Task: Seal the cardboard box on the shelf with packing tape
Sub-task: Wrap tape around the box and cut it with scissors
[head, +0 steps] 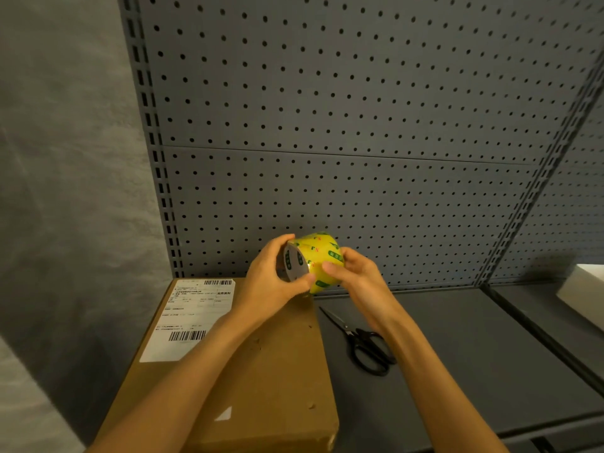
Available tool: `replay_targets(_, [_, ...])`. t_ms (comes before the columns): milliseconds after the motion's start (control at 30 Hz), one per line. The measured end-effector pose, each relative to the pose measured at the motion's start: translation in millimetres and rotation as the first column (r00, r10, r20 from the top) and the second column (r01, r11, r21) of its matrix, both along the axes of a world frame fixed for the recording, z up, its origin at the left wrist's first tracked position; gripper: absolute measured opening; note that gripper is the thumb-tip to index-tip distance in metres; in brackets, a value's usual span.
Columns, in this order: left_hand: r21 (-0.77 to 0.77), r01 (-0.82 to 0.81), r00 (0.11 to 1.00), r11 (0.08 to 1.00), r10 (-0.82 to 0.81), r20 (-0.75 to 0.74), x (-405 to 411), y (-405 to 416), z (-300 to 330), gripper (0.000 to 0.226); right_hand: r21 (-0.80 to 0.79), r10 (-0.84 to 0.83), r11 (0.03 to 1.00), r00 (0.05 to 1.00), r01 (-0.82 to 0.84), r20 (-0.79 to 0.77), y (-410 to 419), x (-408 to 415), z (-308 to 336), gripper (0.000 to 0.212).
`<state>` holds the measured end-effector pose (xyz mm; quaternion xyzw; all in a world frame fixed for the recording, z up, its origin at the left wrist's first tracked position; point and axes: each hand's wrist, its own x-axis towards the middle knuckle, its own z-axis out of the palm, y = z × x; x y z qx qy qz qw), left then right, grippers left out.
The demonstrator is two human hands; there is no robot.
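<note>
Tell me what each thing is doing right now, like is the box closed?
cardboard box: closed, lying flat on the shelf, no tape across it yet.
tape roll: held up over the box.
left hand: gripping the roll.
right hand: gripping the roll.
scissors: shut, lying on the shelf beside the box.

Both forearms bare, coming up from the bottom edge and converging mid-frame. Left hand (266, 273): fingers curled over the top, thumb underneath, gripping the tape roll (312, 261) from its open left end. Right hand (354, 273): wrist bent inward, thumb and fingertips (328, 266) pressed on the roll's outer face, gripping from the right. Both hands raised above the shelf, level with each other, nearly touching under the roll.
</note>
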<state>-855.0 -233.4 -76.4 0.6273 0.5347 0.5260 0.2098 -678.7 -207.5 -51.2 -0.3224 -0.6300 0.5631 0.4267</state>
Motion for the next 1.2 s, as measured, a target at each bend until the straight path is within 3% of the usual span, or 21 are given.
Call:
replay_targets(100, [0.063,0.008,0.993,0.998,0.0,-0.119,0.6,-3.3,1.5,0.08,-0.062,-0.044,0.997,0.999,0.043,-0.019,5.6,-0.8,0.6,0.017])
replay_targets(233, [0.169,0.077,0.935,0.983,-0.012,-0.354,0.4,-3.4,2.2,0.083,-0.138,-0.116,0.982,0.99,0.126,0.075,17.0,0.2,4.6,0.044])
replay_targets(367, [0.209,0.141,0.87,0.968,-0.021,-0.493,0.5,-1.3,-0.4,0.084,-0.174,-0.162,0.968,0.978,0.183,0.132,23.4,-1.0,9.6,0.035])
replay_targets(500, [0.199,0.129,0.877,0.972,-0.019,-0.479,1.1,-0.3,-1.1,0.085,-0.153,-0.195,0.963,0.967,0.221,0.165,22.0,-3.8,9.3,0.018])
replay_targets(767, [0.188,0.118,0.882,0.975,-0.017,-0.47,0.3,2.5,-2.9,0.086,-0.139,-0.186,0.969,0.974,0.204,0.131,19.4,-2.7,6.4,0.006])
replay_targets(1067, [0.194,0.125,0.893,0.973,-0.025,-0.45,0.9,2.8,-4.2,0.086,-0.079,-0.144,0.985,0.983,0.153,0.112,14.9,-1.9,3.6,0.01])
replay_targets(1133, [0.159,0.135,0.911,0.978,-0.059,-0.409,2.4,2.9,-3.4,0.089,-0.066,-0.151,0.985,0.985,0.157,0.088,13.9,-1.0,4.2,0.007])
replay_targets(1200, [0.088,0.118,0.957,0.989,-0.09,-0.277,3.7,3.9,-2.8,0.094,-0.039,-0.15,0.987,0.987,0.153,0.065,12.8,0.1,5.5,0.01])
